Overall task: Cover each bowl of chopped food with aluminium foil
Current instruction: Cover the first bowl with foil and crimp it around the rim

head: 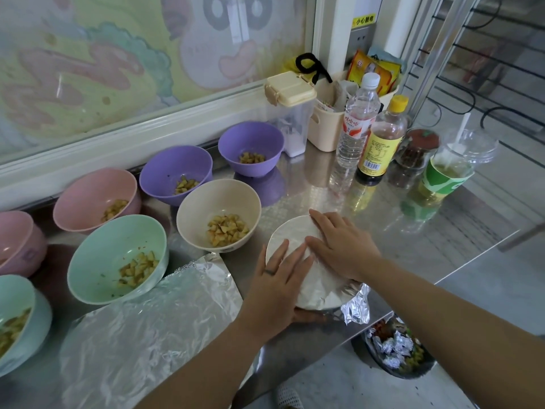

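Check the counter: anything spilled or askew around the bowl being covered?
Nothing spilled. On the foil-covered bowl under the left hand and right hand, a crumpled foil flap sticks out loose at the near right edge.

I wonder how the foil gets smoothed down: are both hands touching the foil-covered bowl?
Touching. The head view shows the left hand and the right hand both lying flat on top of the foil-covered bowl, with no gap visible.

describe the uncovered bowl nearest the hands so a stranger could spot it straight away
On the steel counter by the window, look just left of the foil-covered bowl that the left hand and right hand press. It is the only cream bowl, beside a purple bowl and a green bowl.
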`<state>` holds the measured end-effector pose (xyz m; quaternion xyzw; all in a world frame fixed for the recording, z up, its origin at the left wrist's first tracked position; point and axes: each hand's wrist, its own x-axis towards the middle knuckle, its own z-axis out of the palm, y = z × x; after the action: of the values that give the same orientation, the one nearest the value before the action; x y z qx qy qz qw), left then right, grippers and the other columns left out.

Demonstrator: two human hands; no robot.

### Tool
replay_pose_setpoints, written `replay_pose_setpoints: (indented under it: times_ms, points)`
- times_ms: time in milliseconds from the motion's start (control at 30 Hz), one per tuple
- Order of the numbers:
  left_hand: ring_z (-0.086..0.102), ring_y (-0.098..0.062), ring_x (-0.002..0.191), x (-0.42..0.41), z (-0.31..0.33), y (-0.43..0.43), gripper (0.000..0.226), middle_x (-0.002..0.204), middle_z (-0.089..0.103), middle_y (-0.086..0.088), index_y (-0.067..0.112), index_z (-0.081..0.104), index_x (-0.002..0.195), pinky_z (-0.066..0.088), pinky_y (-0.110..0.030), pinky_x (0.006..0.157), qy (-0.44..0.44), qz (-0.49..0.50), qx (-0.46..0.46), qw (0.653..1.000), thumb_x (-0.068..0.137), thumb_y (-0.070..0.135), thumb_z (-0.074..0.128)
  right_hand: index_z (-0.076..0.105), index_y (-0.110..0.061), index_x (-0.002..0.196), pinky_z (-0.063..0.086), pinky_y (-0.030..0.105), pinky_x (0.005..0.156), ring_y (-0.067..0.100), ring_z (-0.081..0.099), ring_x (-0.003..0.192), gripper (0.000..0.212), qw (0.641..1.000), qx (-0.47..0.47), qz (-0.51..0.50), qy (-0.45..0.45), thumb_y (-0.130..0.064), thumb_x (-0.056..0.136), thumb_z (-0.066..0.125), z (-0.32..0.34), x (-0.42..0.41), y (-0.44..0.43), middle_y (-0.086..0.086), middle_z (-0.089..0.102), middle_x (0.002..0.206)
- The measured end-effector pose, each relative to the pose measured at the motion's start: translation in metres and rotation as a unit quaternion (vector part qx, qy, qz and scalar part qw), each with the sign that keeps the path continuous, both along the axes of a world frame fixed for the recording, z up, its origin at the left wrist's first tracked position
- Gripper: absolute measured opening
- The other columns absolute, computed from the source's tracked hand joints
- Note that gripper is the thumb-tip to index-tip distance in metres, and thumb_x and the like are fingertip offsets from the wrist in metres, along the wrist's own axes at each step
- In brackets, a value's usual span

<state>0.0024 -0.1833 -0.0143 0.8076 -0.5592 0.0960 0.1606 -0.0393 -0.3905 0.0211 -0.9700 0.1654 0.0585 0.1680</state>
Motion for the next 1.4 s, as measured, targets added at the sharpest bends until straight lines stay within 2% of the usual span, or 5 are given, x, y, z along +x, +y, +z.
replay_pose_setpoints:
  times_ms: [433, 667, 800, 967, 1400]
  points:
    - [0.035, -0.036, 0.144, 0.018, 0.005, -0.005, 0.094, 0.155, 0.04, -0.014, 0.018, 0.039, 0.146, 0.034, -0.062, 0.111, -0.022, 0.052, 0.047, 0.997, 0.073, 0.072, 0.061, 0.012, -0.031, 0.159, 0.045, 0.053, 0.103, 0.032, 0.038, 0.14, 0.073, 0.993, 0.013, -0.116, 0.015, -0.068, 0.099, 0.03, 0.002, -0.004, -0.003, 0.003, 0.033, 0.157]
    - [-0.004, -0.016, 0.154, -0.008, 0.007, 0.018, 0.089, 0.166, -0.006, 0.001, 0.022, 0.01, 0.158, 0.015, -0.042, 0.125, 0.301, 0.119, -0.041, 0.945, 0.08, 0.005, 0.049, 0.006, -0.029, 0.161, 0.03, 0.063, 0.114, 0.036, 0.016, 0.153, 0.097, 0.99, 0.033, -0.135, 0.004, -0.084, 0.085, 0.031, 0.014, -0.013, -0.016, 0.001, 0.01, 0.169]
    - [-0.009, 0.003, 0.15, -0.025, 0.019, -0.004, 0.079, 0.164, -0.006, 0.013, 0.023, 0.001, 0.158, 0.003, -0.031, 0.126, 0.46, 0.192, -0.167, 0.851, 0.091, 0.043, 0.037, 0.0, -0.037, 0.16, 0.018, 0.063, 0.121, 0.031, -0.003, 0.156, 0.11, 0.999, -0.001, -0.053, 0.011, -0.098, 0.07, 0.019, 0.019, 0.0, -0.004, -0.003, -0.003, 0.17]
    - [-0.026, -0.015, 0.15, -0.027, 0.004, -0.02, 0.134, 0.164, -0.025, -0.004, 0.017, -0.017, 0.156, 0.0, -0.035, 0.122, 0.385, 0.187, -0.079, 0.9, 0.063, 0.099, 0.035, 0.009, -0.033, 0.16, 0.02, 0.057, 0.121, 0.032, 0.009, 0.154, 0.098, 0.998, -0.014, -0.052, 0.028, -0.088, 0.083, 0.034, 0.015, 0.003, 0.004, 0.0, 0.005, 0.17]
    - [0.001, -0.026, 0.154, -0.017, -0.004, -0.02, 0.122, 0.165, -0.012, -0.009, 0.044, -0.015, 0.15, 0.027, -0.048, 0.12, 0.346, 0.166, -0.086, 0.919, 0.059, 0.083, 0.055, 0.009, -0.031, 0.159, 0.027, 0.052, 0.117, 0.034, 0.017, 0.149, 0.096, 0.995, -0.074, -0.06, 0.027, -0.087, 0.082, 0.013, 0.006, -0.001, 0.01, 0.005, 0.011, 0.167]
